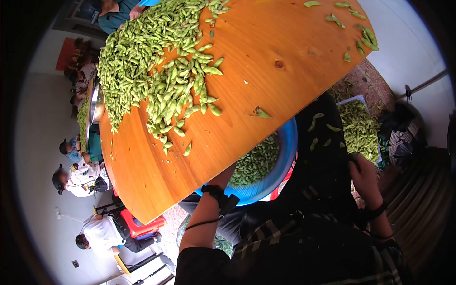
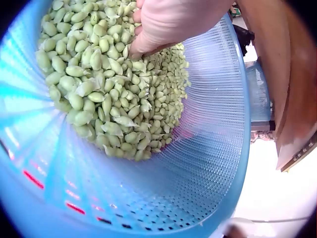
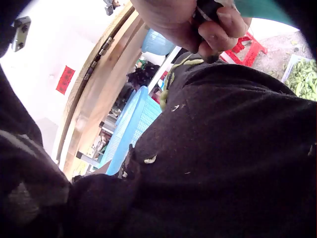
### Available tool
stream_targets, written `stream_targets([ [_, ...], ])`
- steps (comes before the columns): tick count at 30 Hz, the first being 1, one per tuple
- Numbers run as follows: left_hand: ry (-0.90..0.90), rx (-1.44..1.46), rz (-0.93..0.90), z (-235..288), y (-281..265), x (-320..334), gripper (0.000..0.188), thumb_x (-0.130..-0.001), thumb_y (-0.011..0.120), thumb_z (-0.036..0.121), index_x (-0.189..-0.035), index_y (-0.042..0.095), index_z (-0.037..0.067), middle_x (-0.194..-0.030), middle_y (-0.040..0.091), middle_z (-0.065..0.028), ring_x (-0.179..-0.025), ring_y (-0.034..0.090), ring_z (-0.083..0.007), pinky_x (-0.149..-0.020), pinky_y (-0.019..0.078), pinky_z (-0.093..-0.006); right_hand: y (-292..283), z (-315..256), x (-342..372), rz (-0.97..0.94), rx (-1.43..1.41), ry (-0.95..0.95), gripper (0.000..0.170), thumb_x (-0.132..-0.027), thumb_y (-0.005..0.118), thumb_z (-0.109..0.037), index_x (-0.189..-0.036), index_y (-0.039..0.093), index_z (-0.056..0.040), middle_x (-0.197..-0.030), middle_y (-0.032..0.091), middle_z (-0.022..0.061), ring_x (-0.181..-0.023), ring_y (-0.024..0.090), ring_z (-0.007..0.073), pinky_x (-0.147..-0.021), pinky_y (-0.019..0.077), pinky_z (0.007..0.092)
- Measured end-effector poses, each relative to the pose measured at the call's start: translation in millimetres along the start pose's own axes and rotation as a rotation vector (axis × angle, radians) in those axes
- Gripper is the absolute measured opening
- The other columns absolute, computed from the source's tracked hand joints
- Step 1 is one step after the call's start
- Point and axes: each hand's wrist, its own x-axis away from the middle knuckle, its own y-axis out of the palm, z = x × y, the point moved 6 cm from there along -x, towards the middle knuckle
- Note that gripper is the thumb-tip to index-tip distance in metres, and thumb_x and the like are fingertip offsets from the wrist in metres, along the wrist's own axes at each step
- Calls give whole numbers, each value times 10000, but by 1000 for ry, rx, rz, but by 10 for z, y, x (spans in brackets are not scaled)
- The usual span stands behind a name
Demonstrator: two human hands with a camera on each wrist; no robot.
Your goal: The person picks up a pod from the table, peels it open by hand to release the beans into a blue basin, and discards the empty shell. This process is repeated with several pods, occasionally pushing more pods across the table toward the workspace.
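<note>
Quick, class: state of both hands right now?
Left hand: at the shelled beans; open or closed cannot be told.
Right hand: closed round something dark, too unclear to name.

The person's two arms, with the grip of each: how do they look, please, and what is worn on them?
The left grip and the right grip are bare, without gloves. The visible sleeves are dark. At the left wrist, a black band carries a dark boxy device, and a thin dark cable crosses the forearm. At the right wrist is a dark band.

Beans (image 2: 99, 99) in basket (image 2: 218, 74) below tabletop (image 1: 261, 47)
</note>
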Motion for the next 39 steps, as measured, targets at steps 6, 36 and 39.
stream_targets([
  [6,14,-43,55,-240,-124,71,182,-855,651,232,-961,685,88,-877,675,-69,-855,624,-214,-786,492,-373,-6,9,31,28,-35,-53,136,-878,588,-55,-984,603,27,-636,551,68,-572,510,119,-522,386,281],
  [36,160,136,-149,1951,-1073,769,230,-929,547,247,-1013,628,49,-921,610,-151,-828,595,-384,-751,494,-444,-357,63,343,73,211,-220,149,-890,642,-88,-971,600,31,-736,629,164,-622,613,275,-571,457,347],
  [39,127,197,-332,1849,-989,938,254,-926,537,310,-977,640,84,-896,603,-147,-831,607,-368,-708,493,-465,-347,315,433,120,182,-229,170,-926,570,-84,-1054,595,26,-724,607,170,-603,588,288,-558,437,355],
])
